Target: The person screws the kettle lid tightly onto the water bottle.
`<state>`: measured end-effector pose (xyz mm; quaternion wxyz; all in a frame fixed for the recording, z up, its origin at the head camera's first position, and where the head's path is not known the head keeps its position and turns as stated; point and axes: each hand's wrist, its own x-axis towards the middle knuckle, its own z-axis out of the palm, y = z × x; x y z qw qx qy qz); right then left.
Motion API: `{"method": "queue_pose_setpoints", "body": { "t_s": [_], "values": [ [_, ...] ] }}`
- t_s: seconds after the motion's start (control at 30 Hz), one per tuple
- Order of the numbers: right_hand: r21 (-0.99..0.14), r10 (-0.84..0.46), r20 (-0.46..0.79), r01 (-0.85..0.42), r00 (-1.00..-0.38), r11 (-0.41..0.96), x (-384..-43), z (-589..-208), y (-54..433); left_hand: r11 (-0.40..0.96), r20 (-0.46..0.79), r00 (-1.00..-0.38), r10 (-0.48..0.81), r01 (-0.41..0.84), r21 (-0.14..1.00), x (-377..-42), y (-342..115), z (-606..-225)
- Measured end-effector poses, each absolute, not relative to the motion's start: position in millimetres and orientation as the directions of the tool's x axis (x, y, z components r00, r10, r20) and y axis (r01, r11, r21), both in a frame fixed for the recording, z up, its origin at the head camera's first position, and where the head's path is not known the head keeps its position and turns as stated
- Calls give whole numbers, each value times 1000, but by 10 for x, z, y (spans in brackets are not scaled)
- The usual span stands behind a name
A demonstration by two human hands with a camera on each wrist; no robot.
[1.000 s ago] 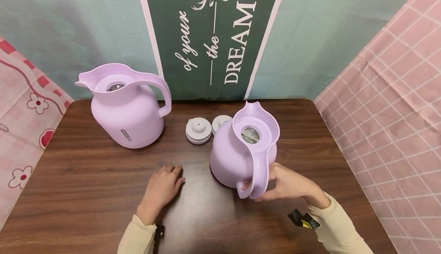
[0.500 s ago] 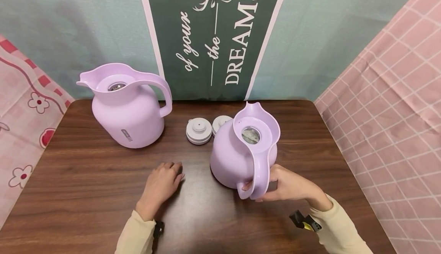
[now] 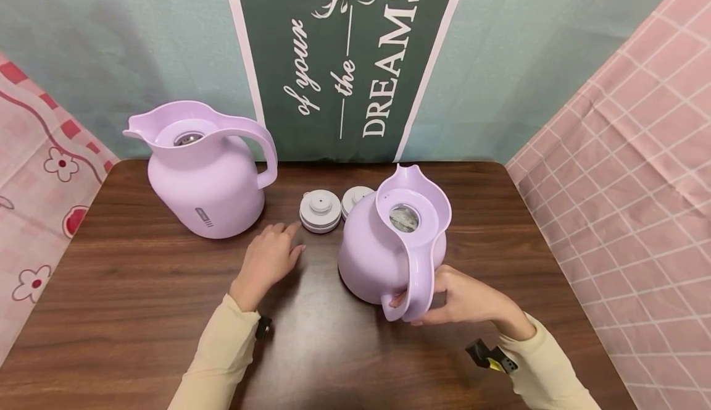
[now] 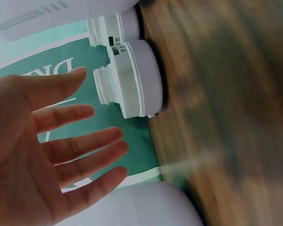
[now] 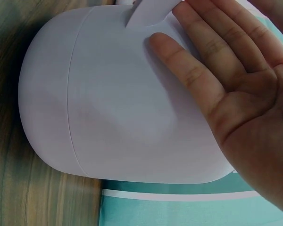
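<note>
Right grip (image 3: 468,297) (seemingly) round handle (image 3: 421,281)

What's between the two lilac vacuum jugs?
Two round white stoppers on the table, the right one partly hidden by the right jug, plus the left hand, nearer the person. Head view shows it.

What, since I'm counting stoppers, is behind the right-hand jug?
A white stopper partly shows behind the jug, at its left; the stopper's right part and anything else there are covered.
</note>
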<state>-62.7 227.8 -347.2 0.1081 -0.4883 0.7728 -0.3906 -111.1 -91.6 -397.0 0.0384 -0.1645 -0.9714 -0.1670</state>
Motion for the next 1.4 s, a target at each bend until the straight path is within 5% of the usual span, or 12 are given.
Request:
{"method": "queue_pose_setpoints", "body": {
  "t_s": [0.5,0.97,1.4],
  "values": [
    [-722,-845,214,-662,-490,201,-625,-3437,2255,863,5,-948,319,292,413,-1545,-731,-3915],
    [-731,-809,221,-642,-545,232,-613,-3457,2263,884,-99,-953,285,221,412,-1803,-565,-4054],
    [-786,-806,190,-579,-560,217,-584,-3482,2281,881,-69,-964,257,204,426,-1812,-478,-4124]
  ]
}}
